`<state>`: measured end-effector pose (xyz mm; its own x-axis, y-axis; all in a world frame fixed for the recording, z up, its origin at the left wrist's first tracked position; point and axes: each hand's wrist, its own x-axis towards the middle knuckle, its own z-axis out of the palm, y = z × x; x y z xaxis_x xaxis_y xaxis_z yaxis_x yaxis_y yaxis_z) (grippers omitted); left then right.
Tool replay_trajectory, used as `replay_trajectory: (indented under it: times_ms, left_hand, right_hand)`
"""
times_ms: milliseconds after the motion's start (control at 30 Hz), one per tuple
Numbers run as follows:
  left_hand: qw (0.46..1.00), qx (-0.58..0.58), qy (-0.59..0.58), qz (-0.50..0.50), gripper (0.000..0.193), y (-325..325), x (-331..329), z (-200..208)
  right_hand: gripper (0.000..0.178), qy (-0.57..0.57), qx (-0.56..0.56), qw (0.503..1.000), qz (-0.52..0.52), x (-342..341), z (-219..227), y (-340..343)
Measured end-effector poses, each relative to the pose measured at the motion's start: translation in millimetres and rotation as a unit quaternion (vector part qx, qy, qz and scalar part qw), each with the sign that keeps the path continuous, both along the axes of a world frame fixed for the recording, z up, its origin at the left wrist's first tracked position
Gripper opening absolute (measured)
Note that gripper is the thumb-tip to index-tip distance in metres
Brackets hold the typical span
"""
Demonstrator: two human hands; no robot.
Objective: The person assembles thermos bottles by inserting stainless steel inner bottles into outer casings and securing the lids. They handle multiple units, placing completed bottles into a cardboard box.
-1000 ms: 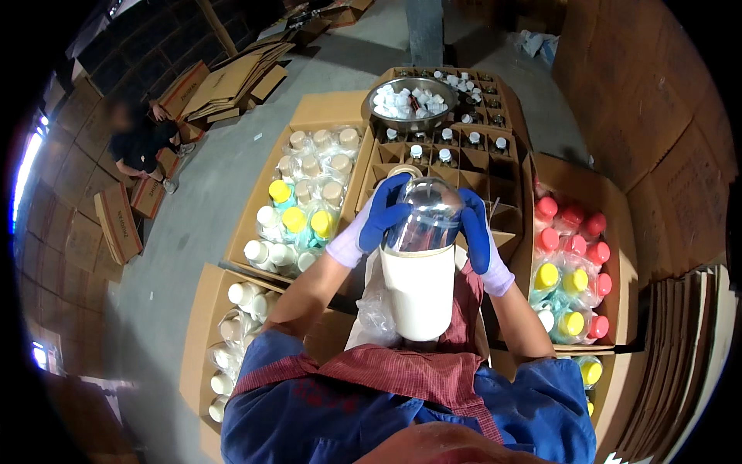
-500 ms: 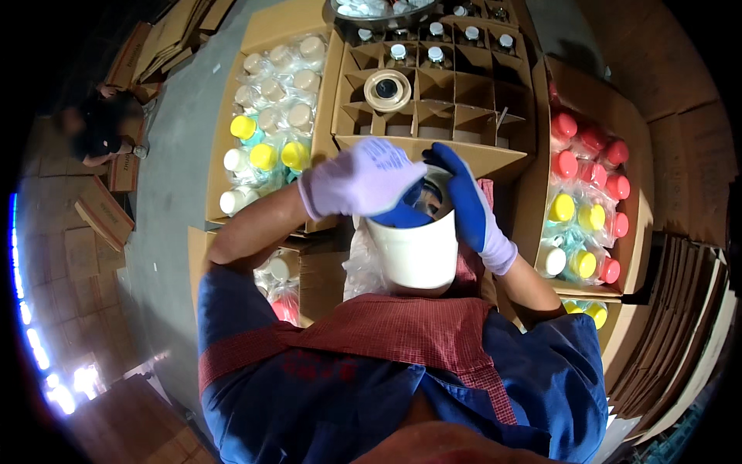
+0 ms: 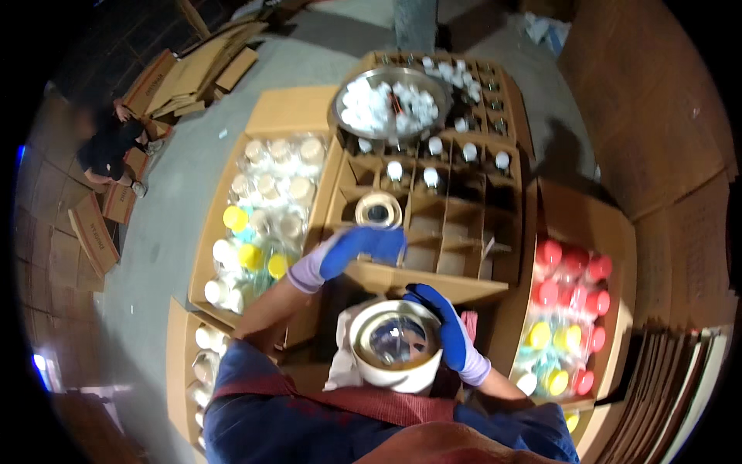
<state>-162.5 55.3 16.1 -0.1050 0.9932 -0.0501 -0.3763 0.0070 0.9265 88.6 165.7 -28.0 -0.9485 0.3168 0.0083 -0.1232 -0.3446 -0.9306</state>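
A white cylindrical container (image 3: 398,377) stands upright close to my body, its round mouth facing up with a shiny, reflective inside. My right hand (image 3: 447,329), in a blue and lavender glove, is wrapped round the container's right rim. My left hand (image 3: 357,254), gloved alike, is off the container and above the near edge of the divided carton (image 3: 464,288). Its fingers stretch rightward, with nothing visible in them. Just beyond those fingers a beige ring-shaped piece (image 3: 361,212) with a dark centre rests on the carton's dividers.
A metal bowl (image 3: 338,116) of small white pieces sits beyond the white-capped bottles (image 3: 430,179). Cartons of capped containers flank me: beige, white and yellow caps (image 3: 235,218) left, red caps (image 3: 548,292) right. Flattened cardboard (image 3: 657,387) stands at right. A person (image 3: 108,151) sits far left.
My left hand has left the container's mouth and moved forward towards the ring-shaped piece. My right hand stays on the container, whose mouth now faces upward. The view has tilted farther forward.
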Motion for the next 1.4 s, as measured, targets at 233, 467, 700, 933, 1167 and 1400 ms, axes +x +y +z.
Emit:
replay_trajectory:
  times_ms: [233, 467, 700, 933, 1167, 1400]
  left_hand:
    - [0.678, -0.494, 0.488, 0.240, 0.054, 64.0, -74.1, -230.6]
    - [0.842, -0.040, 0.213, 0.493, 0.057, 60.6, -26.4, -234.0]
    - [0.895, 0.035, 0.166, 0.412, 0.051, 37.0, 6.9, -51.6]
    - [0.591, 0.204, 0.619, 0.474, 0.068, -17.6, 118.5, 100.8]
    - [0.642, 0.287, 0.561, 0.436, 0.065, -47.7, 164.7, 121.2]
    - [0.577, 0.165, 0.714, 0.361, 0.053, -110.8, 115.4, 143.0]
  right_hand:
    - [0.056, -0.147, 0.173, 0.974, 0.007, -141.7, -174.1, 125.5]
    - [0.056, -0.205, 0.232, 0.950, 0.048, -152.0, -158.4, 75.6]
    - [0.070, 0.077, 0.639, 0.765, -0.038, -109.2, 25.1, 48.8]
    - [0.042, 0.068, 0.227, 0.966, -0.107, -76.6, 106.9, 17.1]
    - [0.047, 0.168, 0.016, 0.979, -0.118, -35.8, 100.3, -8.2]
    - [0.046, 0.118, 0.103, 0.987, 0.021, 38.2, 167.5, -14.8]
